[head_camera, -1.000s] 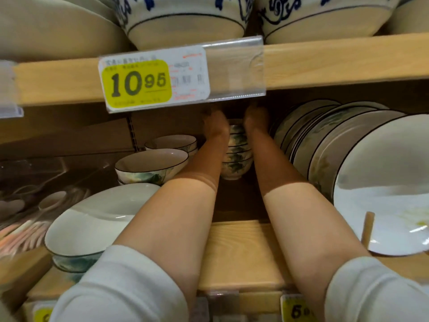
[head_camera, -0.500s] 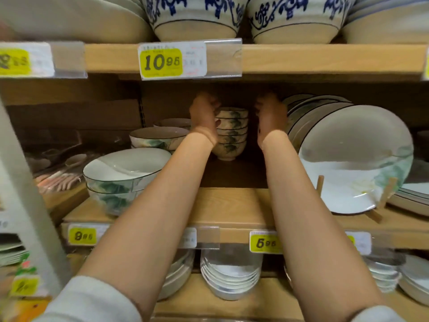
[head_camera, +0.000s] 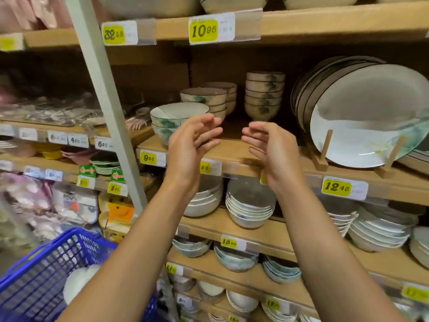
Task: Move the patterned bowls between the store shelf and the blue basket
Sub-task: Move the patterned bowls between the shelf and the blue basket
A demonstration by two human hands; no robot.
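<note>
I've drawn left hand (head_camera: 192, 145) and right hand (head_camera: 267, 147) back from stack of patterned bowls (head_camera: 264, 94), which stays deep on shelf (head_camera: 234, 154). Both empty, fingers loosely spread, palms facing. Lower left, blue basket (head_camera: 34, 280), pale items (head_camera: 79, 282) inside. Likely stack just shelved; basket next.

Wood shelf (head_camera: 232, 156) w/ bowl stacks (head_camera: 264, 96), racked plates (head_camera: 362, 117)

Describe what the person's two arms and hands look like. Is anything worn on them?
The left hand and the right hand are bare: no gloves, and no ring, watch or bracelet that I can see, though the picture is a little blurred. The left forearm and the right forearm are uncovered down to the bottom edge; no sleeve shows.
</note>
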